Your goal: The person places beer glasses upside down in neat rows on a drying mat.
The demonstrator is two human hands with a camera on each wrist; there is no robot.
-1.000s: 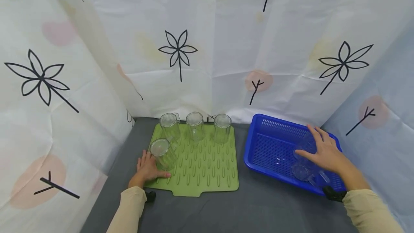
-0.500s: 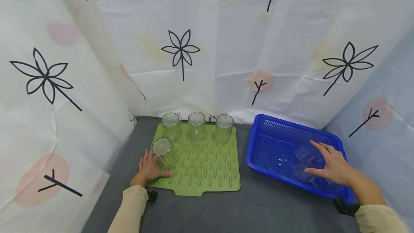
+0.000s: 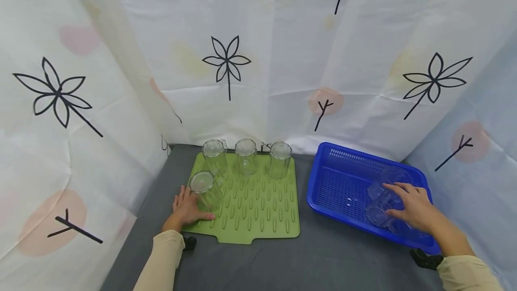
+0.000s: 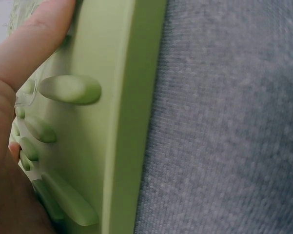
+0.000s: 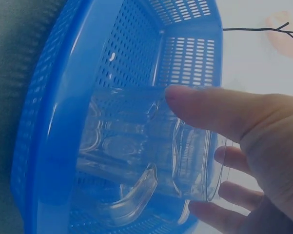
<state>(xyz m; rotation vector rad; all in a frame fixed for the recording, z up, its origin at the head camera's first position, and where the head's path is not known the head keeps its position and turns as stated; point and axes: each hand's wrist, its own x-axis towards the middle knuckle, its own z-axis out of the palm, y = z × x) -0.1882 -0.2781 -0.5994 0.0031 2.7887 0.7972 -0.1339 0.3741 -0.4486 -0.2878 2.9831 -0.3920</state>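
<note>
Three clear glass mugs stand along the back of the green mat. A fourth mug stands at the mat's left side, and my left hand rests beside it with spread fingers, the thumb over the mat. In the right wrist view my right hand has its thumb on one side of a clear mug and its fingers curled round the other. That mug lies inside the blue basket. Another glass is behind it.
The blue basket stands to the right of the mat on the dark grey table. White patterned cloth hangs behind and at both sides. A black strap is at each wrist.
My right hand has moved down and right over the basket, and its fingers have drawn in at the mug. My left hand stays beside its mug. The whole view shifted slightly.
</note>
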